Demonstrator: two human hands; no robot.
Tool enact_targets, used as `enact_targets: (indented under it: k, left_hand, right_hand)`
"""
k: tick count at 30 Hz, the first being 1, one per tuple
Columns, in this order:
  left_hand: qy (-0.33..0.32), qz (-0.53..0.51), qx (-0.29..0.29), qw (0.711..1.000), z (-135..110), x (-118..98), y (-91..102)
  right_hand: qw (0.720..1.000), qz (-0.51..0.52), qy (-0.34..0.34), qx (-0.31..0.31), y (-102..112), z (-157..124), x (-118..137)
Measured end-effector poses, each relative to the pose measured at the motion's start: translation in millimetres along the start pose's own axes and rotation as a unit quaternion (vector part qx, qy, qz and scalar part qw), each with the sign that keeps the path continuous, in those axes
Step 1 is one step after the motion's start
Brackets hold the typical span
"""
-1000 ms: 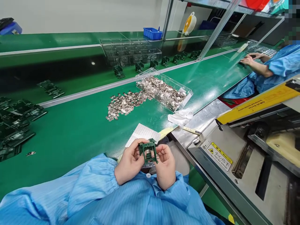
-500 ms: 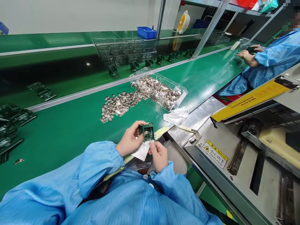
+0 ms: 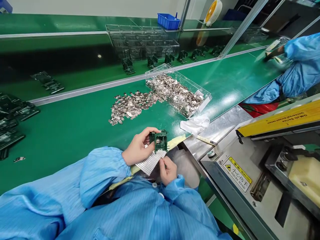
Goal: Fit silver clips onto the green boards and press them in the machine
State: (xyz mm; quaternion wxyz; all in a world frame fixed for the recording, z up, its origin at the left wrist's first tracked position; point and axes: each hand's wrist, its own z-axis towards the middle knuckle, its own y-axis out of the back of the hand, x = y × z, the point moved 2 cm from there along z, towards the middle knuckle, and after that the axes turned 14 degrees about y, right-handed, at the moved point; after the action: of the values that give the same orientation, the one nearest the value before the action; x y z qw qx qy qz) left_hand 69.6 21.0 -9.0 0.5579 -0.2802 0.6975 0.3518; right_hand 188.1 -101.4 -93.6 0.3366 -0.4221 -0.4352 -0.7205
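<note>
My left hand (image 3: 138, 146) is closed round a small green circuit-board piece (image 3: 159, 140), held upright just above the near table edge. Below it lies a white gridded sheet (image 3: 150, 162) at the table's front edge. My right hand (image 3: 167, 170) rests at the sheet's right end, thumb and fingers pinched at its edge; what the pinch holds is too small to make out. Both arms are in blue sleeves.
A heap of small silvery metal parts (image 3: 131, 107) spills from a clear tray (image 3: 203, 93) on the green table (image 3: 62, 133). A white cloth (image 3: 195, 124) lies by a metal machine (image 3: 262, 160) at right. Dark green boards (image 3: 15, 113) sit at left. A co-worker's blue sleeve (image 3: 300, 50) is at far right.
A second ago both hands held the green piece near my chest. The left hand has lifted it forward alone; the right hand dropped to the gridded sheet's edge.
</note>
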Motion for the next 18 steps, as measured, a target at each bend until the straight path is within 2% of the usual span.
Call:
enact_targets:
  k: [3,5,8,11,13,15,18]
  left_hand:
    - [-0.003,-0.017,-0.008,1.0,-0.2,-0.2,0.7]
    - [-0.004,-0.03,-0.011,0.999,-1.0,-0.4,0.9]
    - [-0.002,-0.05,-0.005,0.999,-3.2,0.1,0.2]
    - [0.001,-0.077,0.013,0.997,-6.3,0.5,-2.4]
    - [-0.004,-0.093,0.029,0.995,-9.0,-0.5,-5.1]
    - [-0.012,-0.101,0.047,0.994,-12.2,-2.1,-7.9]
    - [-0.015,-0.1,0.075,0.992,-17.0,-3.7,-11.6]
  right_hand:
    - [0.998,-0.03,-0.031,0.051,12.7,0.1,-8.9]
    - [0.995,-0.049,-0.046,0.07,23.7,0.8,-5.5]
    - [0.994,-0.068,-0.057,0.06,42.5,4.8,18.6]
    - [0.998,-0.018,-0.051,0.026,56.9,13.5,55.4]
    - [1.0,0.011,-0.009,0.005,59.8,22.3,77.0]
    - [0.997,0.005,0.073,-0.031,57.2,32.0,91.4]
    - [0.981,-0.027,0.16,-0.107,46.2,42.9,97.3]
